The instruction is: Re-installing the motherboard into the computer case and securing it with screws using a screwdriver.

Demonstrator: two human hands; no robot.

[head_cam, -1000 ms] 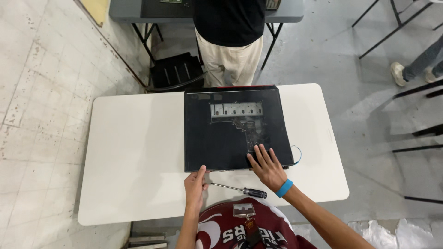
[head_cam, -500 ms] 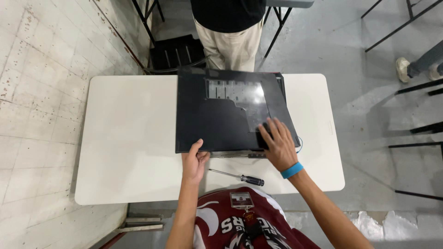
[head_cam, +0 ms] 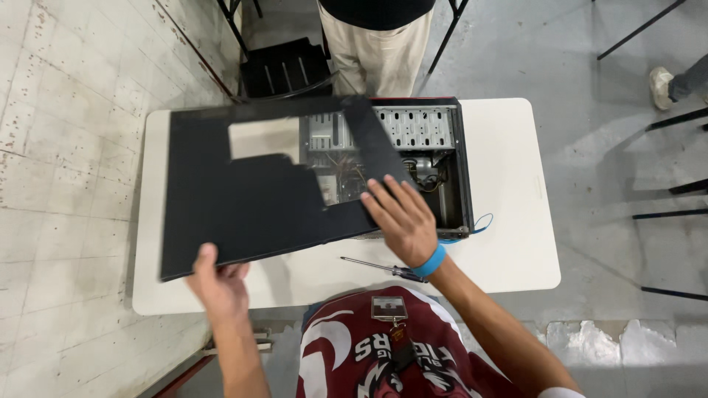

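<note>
My left hand (head_cam: 219, 284) grips the near edge of the black side panel (head_cam: 251, 203), thumb on top; my right hand (head_cam: 402, 217) lies flat and spread on its right edge; the panel tilts leftward off the open computer case (head_cam: 431, 158), overhanging the white table (head_cam: 509, 243); a screwdriver (head_cam: 376, 267) lies beside my wrist.

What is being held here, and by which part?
The black side panel: left hand grips its near edge; right hand presses flat on its near right corner.
</note>
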